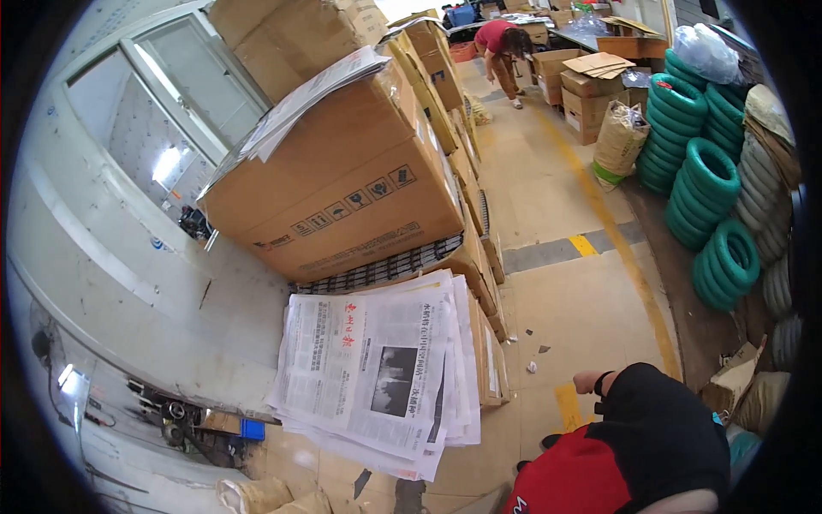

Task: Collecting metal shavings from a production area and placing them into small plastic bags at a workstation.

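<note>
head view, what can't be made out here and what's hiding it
All in the head view:
Right hand: too small to show the fingers or any grip.
Left hand: not visible, so its position and grip cannot be told.
Underside of the newspapers: hidden by the top sheets.
Contents of the large box: hidden by its cardboard walls.
Beige bundle: cut off by the lower edge.

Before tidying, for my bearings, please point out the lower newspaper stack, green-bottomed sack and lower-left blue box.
Lower newspaper stack (pixel 366 370): head view, top sheet.
Green-bottomed sack (pixel 620 141): head view, front middle.
Blue box (pixel 252 429): head view, visible side.
</note>
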### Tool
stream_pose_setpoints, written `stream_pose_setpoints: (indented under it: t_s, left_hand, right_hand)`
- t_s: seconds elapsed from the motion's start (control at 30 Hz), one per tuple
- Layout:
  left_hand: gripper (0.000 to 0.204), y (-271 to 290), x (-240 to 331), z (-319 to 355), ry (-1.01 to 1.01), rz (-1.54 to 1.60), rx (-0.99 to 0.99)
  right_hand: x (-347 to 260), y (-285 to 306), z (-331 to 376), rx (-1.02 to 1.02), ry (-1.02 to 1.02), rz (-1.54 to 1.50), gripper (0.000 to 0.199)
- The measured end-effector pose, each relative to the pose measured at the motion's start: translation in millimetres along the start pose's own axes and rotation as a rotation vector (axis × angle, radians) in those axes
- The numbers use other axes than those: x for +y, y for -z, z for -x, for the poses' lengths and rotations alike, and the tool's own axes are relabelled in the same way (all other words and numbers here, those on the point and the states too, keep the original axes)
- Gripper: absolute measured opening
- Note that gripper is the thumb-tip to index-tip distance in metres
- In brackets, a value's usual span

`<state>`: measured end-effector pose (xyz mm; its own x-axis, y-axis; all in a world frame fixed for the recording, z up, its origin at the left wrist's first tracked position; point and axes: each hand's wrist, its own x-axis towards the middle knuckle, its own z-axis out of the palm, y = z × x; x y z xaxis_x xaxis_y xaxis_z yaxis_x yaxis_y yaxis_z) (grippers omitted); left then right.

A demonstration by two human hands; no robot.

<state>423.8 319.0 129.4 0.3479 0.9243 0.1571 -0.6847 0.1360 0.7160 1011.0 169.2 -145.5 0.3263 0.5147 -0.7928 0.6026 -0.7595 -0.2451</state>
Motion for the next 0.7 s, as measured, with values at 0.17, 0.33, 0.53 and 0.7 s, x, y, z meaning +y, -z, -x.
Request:
stream_pose_setpoints:
  t_s: [0.17, 0.33, 0.53, 0.7]
  left_hand:
    - [0.029, 16.4, 10.4, 19.5, 0.042, -0.160, -0.008]
    - [0.028, 47.9, 35.8, 40.2, 0.108, -0.314, -0.016]
    - [0.028, 88.5, 91.6, 106.3, 0.140, -0.513, 0.120]
    - [0.028, 50.0, 119.0, 257.2, 0.120, -0.682, 0.539]
  right_hand:
    - [-74.4, -60.8, -38.2, -0.143, 0.306, 0.181, 0.023]
    - [-170.8, -111.8, -66.0, -0.240, 0.628, 0.355, 0.010]
    - [-310.6, -138.2, -41.9, -0.363, 0.730, 0.542, 0.006]
    - [-352.3, -177.1, -83.8, -0.332, 0.846, 0.534, 0.015]
